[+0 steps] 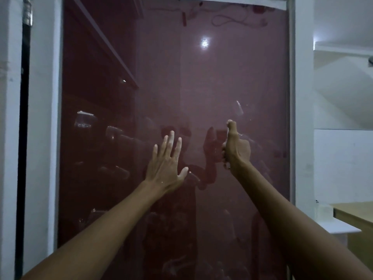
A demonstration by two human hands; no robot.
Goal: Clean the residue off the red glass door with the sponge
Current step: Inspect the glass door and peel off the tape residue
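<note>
Across the middle of the view, from top edge to bottom: one red glass door (232, 81), tall, glossy, set in a pale grey frame (301, 98); its surface carries a bright round light reflection high up and whitish smeared residue (84, 119) in patches on the left half, at hand height and below, with fainter streaks toward the bottom. To the left of the frame: a dark vertical gap with a black pipe (25, 98) running down it. To the right: a white wall, and low at the right edge a wooden counter (355, 217) with a small white ledge beside it. Before the door, two bare forearms reaching up from the bottom corners. Left hand (166, 168): fingers straight and spread wide, palm toward the glass, lying against or just off the surface at mid height; it holds nothing. Right hand (236, 148): just to the right of the left and a little higher, seen edge-on, thumb raised, fingers curled toward the glass; whether they close on anything cannot be told. The sponge is not visible; if it is in the right hand, the hand hides it. The residue patches lie left of and below both hands, the nearest beside the left hand.
</note>
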